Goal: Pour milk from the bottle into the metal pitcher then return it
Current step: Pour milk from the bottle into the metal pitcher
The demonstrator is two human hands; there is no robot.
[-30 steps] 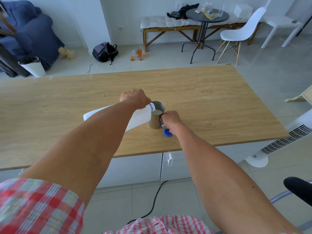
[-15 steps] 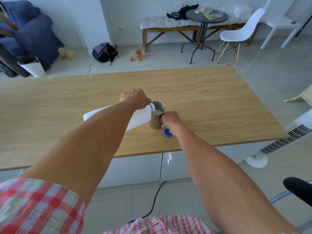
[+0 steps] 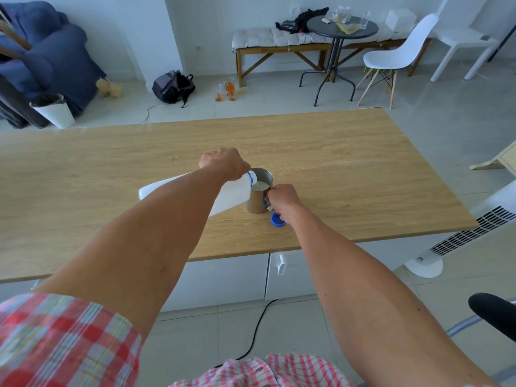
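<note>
A white plastic milk bottle (image 3: 236, 195) with a blue neck ring lies tilted almost flat, its mouth over the rim of the metal pitcher (image 3: 258, 201). My left hand (image 3: 224, 163) grips the bottle near its neck from above. White milk shows inside the pitcher, which stands upright on the wooden table (image 3: 349, 169). My right hand (image 3: 282, 198) is closed on the pitcher's handle at its right side. My left forearm hides much of the bottle's body.
A blue bottle cap (image 3: 277, 219) lies on the table just in front of the pitcher, under my right wrist. A white tower fan (image 3: 469, 233) stands off the table's right edge. A black chair part (image 3: 494, 311) sits at lower right.
Almost nothing has moved. Both hands hold the same places, and the bottle stays tilted over the pitcher.
</note>
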